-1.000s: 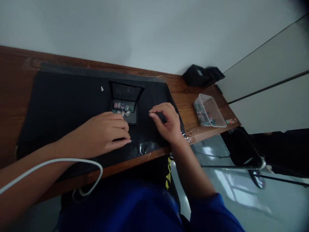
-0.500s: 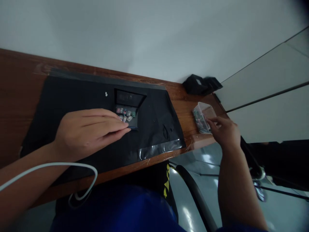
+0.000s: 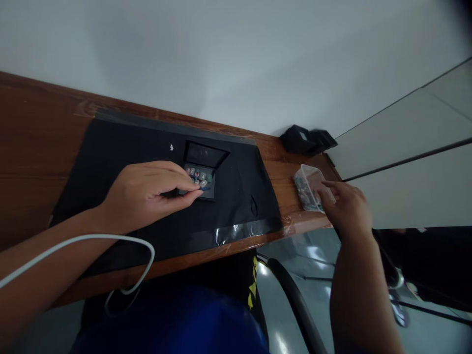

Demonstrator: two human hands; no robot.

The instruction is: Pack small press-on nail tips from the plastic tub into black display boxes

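Note:
A small black hinged case (image 3: 207, 155) stands with its lid up on a black mat. Inside it sit several small glossy pieces (image 3: 203, 183) in pink, white and green that look like press-on nails. My left hand (image 3: 147, 194) is at the case's near left side, thumb and index finger pinched together over its front. Whatever lies between those fingertips is too small to make out. Over at the right, my right hand (image 3: 346, 206) hovers at the rim of a clear plastic tub (image 3: 308, 189) holding many small coloured pieces. Its thumb and index finger are apart.
Black boxes (image 3: 306, 141) stand at the back right against the wall. The black mat (image 3: 236, 211) is taped to the wooden table (image 3: 33, 137). A tiny white scrap (image 3: 171, 147) lies left of the case. A white cable (image 3: 110, 237) loops across my left forearm.
My left thumb and index finger have drawn into a tighter pinch at the case. The right fingers have parted from their pinch beside the tub. The whole view has shifted slightly.

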